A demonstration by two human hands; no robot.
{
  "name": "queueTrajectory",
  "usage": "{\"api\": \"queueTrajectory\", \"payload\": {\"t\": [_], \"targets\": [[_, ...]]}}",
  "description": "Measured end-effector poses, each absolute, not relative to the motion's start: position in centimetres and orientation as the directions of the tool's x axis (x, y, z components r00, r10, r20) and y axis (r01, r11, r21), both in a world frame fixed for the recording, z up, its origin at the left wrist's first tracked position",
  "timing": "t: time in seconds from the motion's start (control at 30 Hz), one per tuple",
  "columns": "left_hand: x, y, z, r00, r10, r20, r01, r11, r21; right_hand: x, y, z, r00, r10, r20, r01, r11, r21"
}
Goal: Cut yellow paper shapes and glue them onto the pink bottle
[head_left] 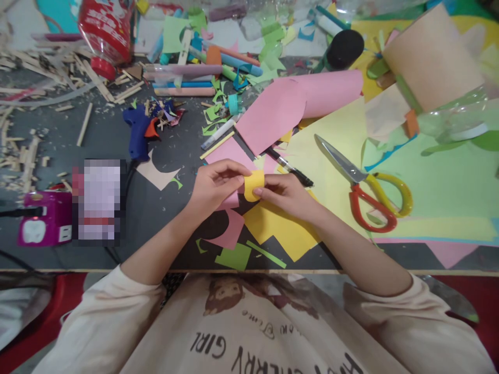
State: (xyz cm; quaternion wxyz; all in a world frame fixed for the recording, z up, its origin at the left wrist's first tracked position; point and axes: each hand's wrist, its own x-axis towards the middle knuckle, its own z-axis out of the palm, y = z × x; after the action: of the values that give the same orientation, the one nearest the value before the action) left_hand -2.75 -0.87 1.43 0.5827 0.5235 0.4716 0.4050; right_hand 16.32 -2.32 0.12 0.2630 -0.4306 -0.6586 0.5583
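Between my two hands is a small piece of yellow paper, bent into a curve. The thumb and fingers of my left hand pinch its left edge. My right hand grips the right edge, thumb at the front. Beneath my hands lie a larger yellow paper sheet and pink scraps. A black pen lies just beyond my right hand. Scissors with red and yellow handles rest to the right on light yellow paper. Beyond my hands is rolled pink paper.
At left are a blue glue gun, a purple power adapter and many wooden sticks. A red-labelled bottle lies at the back left. Markers and green scraps are scattered about. A beige cardboard roll stands at right.
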Motion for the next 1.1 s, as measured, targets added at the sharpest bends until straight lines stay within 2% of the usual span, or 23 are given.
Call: {"api": "queueTrajectory", "payload": {"t": [0.37, 0.67, 0.93, 1.0, 1.1], "targets": [[-2.55, -0.95, 1.23, 0.244, 0.96, -0.134, -0.04, 0.148, 0.988, 16.08, -2.4, -0.6, -0.438, 0.895, -0.08, 0.184, 0.002, -0.983], [-2.56, -1.0, 1.02, 0.315, 0.943, -0.108, 0.006, 0.112, 0.994, 15.97, -2.23, -0.1, -0.379, 0.912, -0.159, 0.112, -0.125, -0.986], [-2.47, -0.91, 0.51, 0.303, 0.953, 0.014, 0.107, -0.048, 0.993, 15.93, -2.36, 0.08, -0.479, 0.867, -0.136, 0.317, 0.027, -0.948], [-2.46, -0.89, 0.47, 0.281, 0.96, 0.01, 0.113, -0.044, 0.993, 15.95, -2.41, 0.16, -0.486, 0.866, -0.117, 0.294, 0.035, -0.955], [-2.51, -0.9, 0.53, 0.248, 0.969, -0.011, 0.114, -0.017, 0.993, 16.01, -2.49, 0.1, -0.442, 0.897, -0.017, 0.163, 0.061, -0.985]]}}
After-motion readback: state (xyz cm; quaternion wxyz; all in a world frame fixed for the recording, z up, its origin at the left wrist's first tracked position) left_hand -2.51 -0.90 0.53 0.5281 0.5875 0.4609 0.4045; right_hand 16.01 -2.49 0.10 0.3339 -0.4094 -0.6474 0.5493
